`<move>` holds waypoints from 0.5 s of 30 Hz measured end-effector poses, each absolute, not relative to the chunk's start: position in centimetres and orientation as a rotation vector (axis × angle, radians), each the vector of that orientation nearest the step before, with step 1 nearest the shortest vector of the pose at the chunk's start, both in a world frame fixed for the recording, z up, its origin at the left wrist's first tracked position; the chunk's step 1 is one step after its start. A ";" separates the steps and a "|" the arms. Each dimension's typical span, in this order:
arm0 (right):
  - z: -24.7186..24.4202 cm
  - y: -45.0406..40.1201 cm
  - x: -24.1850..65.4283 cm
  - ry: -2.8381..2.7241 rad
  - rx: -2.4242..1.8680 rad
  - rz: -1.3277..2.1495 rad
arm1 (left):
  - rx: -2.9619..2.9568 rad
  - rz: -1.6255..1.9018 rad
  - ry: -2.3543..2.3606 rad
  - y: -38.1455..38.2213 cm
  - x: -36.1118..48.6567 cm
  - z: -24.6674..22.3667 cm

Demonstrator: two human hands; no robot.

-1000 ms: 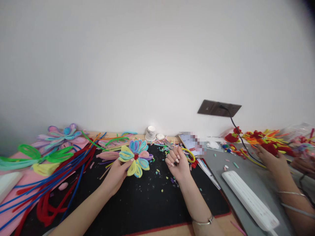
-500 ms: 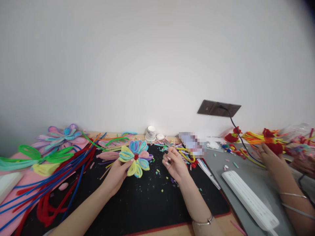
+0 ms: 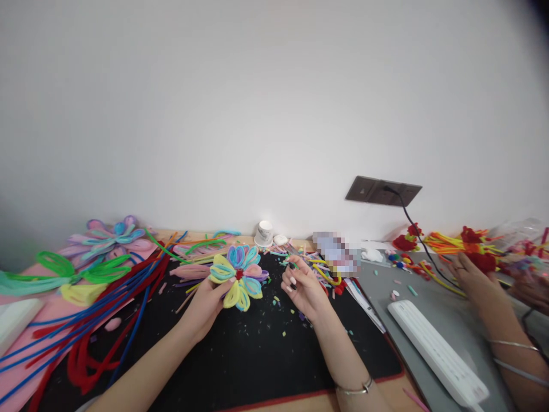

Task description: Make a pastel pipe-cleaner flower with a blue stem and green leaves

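Flower (image 3: 240, 274): over the black mat (image 3: 257, 366), near its middle, face toward the wearer and well apart from the right hand (image 3: 307, 290).
Left hand (image 3: 208, 303): pinches the flower by its left petals (image 3: 222, 269), thumb in front.
Right hand: fingers bent — whether anything sits between the tips, I cannot tell.
Petal risk: the loops look soft, so a hard squeeze from the left thumb could bend them out of shape.
Twist risk: held at one side only, the flower could tip if that pinch loosens.
Scraps (image 3: 283, 333): strewn on the mat — they might cling to the fuzzy loops if the flower touches down.
Cup (image 3: 264, 234): white, near the wall; its inside does not show.
Bag (image 3: 528, 230): clear, far right; contents unclear.
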State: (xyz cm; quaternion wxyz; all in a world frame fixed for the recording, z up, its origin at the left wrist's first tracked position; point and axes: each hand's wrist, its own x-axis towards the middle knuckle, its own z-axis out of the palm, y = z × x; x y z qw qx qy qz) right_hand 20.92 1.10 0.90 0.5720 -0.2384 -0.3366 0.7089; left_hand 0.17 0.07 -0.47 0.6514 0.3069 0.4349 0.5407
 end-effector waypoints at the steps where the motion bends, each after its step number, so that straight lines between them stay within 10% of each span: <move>1: 0.8 1.2 20.9 -0.777 -0.559 1.655 | 0.698 1.228 0.985 0.1 0.2 -0.5; 15: -0.1 2.9 25.1 -0.587 -0.982 0.531 | 0.709 1.237 0.985 -0.1 0.3 0.0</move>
